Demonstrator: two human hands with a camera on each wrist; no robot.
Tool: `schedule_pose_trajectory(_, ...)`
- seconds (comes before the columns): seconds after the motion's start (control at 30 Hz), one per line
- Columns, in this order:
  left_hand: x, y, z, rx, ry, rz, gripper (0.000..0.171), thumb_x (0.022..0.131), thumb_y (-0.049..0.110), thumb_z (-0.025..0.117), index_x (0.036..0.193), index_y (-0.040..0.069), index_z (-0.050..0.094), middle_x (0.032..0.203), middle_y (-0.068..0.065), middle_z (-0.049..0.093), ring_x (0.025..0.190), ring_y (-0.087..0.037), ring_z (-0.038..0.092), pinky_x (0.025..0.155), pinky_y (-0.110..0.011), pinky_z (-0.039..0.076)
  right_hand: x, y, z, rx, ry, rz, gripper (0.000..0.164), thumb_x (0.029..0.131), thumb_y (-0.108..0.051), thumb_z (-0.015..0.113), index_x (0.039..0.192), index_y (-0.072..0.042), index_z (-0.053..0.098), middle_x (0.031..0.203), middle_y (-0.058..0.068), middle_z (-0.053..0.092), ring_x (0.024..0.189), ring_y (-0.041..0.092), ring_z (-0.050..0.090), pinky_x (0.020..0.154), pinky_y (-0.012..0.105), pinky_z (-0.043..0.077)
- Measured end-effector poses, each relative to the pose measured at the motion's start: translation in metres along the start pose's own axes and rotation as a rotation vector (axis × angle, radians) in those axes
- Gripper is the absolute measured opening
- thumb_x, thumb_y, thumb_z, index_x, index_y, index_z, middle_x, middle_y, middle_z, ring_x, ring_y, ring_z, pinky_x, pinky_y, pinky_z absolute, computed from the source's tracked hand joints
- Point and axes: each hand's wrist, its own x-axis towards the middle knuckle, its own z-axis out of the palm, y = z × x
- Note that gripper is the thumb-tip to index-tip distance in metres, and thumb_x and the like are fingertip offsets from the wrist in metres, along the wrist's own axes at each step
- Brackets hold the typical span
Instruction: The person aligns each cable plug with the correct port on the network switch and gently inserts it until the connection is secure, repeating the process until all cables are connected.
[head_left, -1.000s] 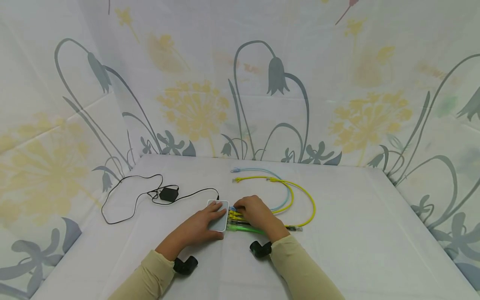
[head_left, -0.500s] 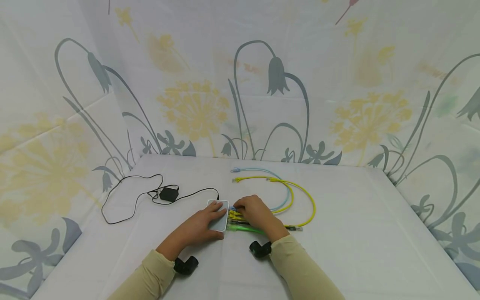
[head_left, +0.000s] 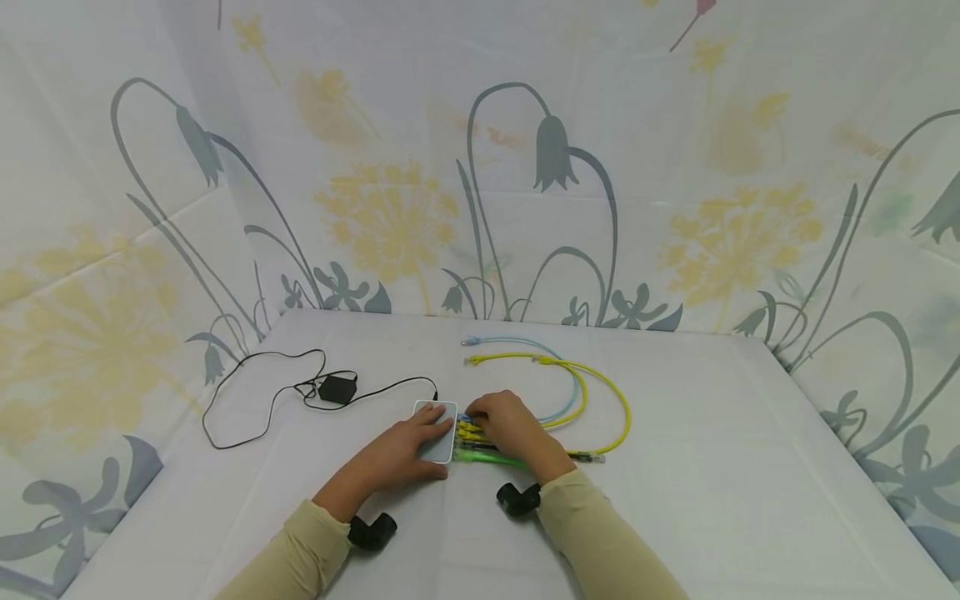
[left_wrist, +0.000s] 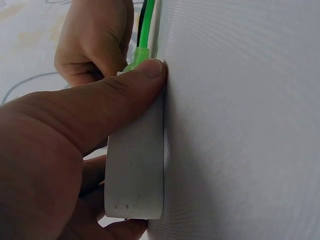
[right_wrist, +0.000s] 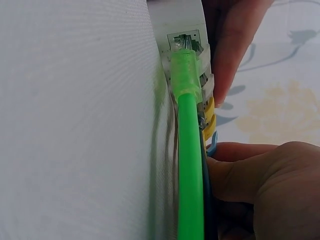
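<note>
A small white network switch [head_left: 441, 451] lies on the table, and my left hand [head_left: 393, 454] grips it, fingers over its top and thumb [left_wrist: 125, 95] along its near side. Network cables run from its right side: yellow ones [head_left: 615, 387], a black one [head_left: 588, 457] and a bright green one [head_left: 487, 457]. The green cable's plug [right_wrist: 185, 72] sits at a port in the right wrist view. My right hand [head_left: 513, 425] pinches the plug end of a light blue network cable [head_left: 536, 340] close to the switch. Its fingertips hide part of that plug.
A thin black power cord [head_left: 405, 382] leads from the switch's back to a black power adapter [head_left: 338, 389] at the left. Free ends of the blue and yellow cables lie behind my right hand. A flower-patterned cloth [head_left: 502, 233] hangs behind the table.
</note>
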Motion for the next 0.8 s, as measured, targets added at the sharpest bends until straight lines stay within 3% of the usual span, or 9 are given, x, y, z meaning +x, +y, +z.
schedule_pose_trajectory(0.23,0.0005,0.0017,-0.0013,-0.015,-0.003,-0.009,0.075,0.083,0.035,0.075,0.147,0.014,0.043,0.159,-0.008,0.029,0.149,-0.031,0.02,0.113,-0.053,0.031,0.0017,-0.0031,-0.0016,-0.004,-0.03,0.031,0.022,0.096,-0.009,0.057,0.11,-0.008,0.074,0.107,0.004,0.073,0.104,0.018,0.067,0.093,0.036,0.052)
schedule_pose_trajectory(0.8,0.0022,-0.0014,0.0019,0.0,-0.002,-0.015,0.075,0.083,0.036,0.076,0.147,0.014,0.043,0.16,-0.008,0.028,0.149,-0.032,0.021,0.112,-0.054,0.032,0.0016,-0.0001,0.0028,-0.015,-0.012,0.03,0.021,0.095,-0.011,0.059,0.109,-0.01,0.074,0.106,0.002,0.073,0.102,0.017,0.067,0.091,0.035,0.053)
